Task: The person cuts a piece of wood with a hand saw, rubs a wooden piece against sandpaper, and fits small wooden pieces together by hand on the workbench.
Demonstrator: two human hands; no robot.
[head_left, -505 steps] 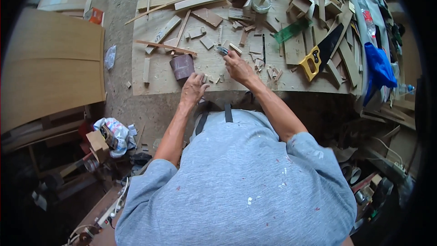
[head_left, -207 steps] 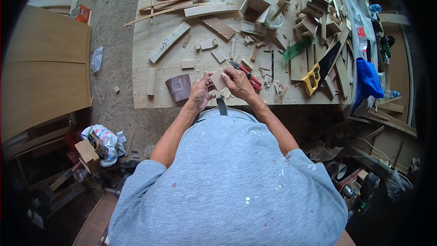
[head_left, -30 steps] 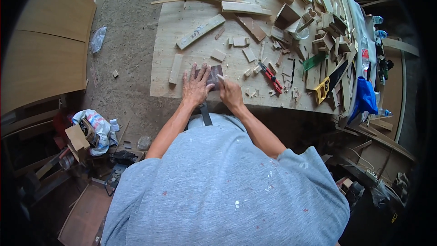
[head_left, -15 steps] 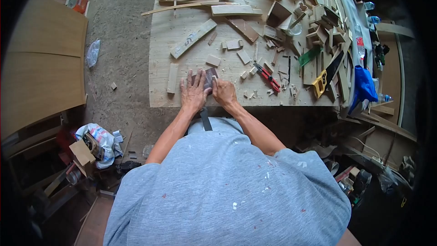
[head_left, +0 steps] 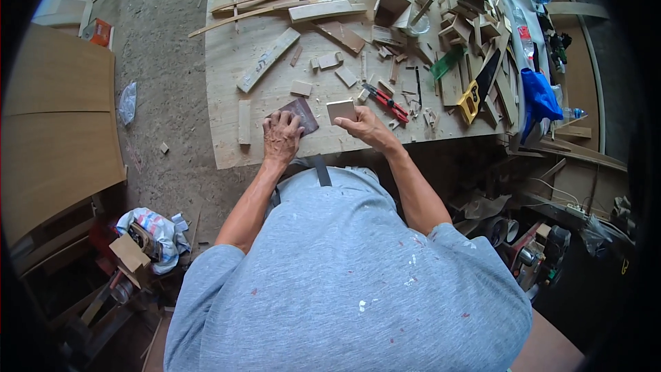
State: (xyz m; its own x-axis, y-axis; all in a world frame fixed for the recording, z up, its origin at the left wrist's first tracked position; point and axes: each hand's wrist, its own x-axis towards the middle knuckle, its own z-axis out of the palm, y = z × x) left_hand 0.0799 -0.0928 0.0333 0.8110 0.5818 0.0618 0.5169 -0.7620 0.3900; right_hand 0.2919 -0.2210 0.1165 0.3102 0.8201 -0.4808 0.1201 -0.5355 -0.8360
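Note:
My left hand [head_left: 281,134] has its fingers curled down on a dark maroon sheet of sandpaper [head_left: 305,114] near the front of the plywood tabletop [head_left: 224,83]. To its right, my right hand [head_left: 365,129] is closed on a small, square, pale wooden block [head_left: 339,108], thumb over its face, held apart from the sandpaper. A red and black cutting tool [head_left: 387,102] lies just beyond that hand, among small offcuts. A narrow wooden piece [head_left: 244,122] lies left of my left hand.
A yellow-handled saw [head_left: 470,102], a green plastic piece [head_left: 447,62] and piled wood pieces [head_left: 460,27] crowd the right. A blue bag [head_left: 538,103] and bottles line that edge. Plywood panels [head_left: 62,138] stand left; a plastic bag [head_left: 127,103] lies on the floor.
Since half a second ago, my right hand has lifted off the sandpaper and moved right with the block. My left hand's flat, spread fingers have curled onto the sheet.

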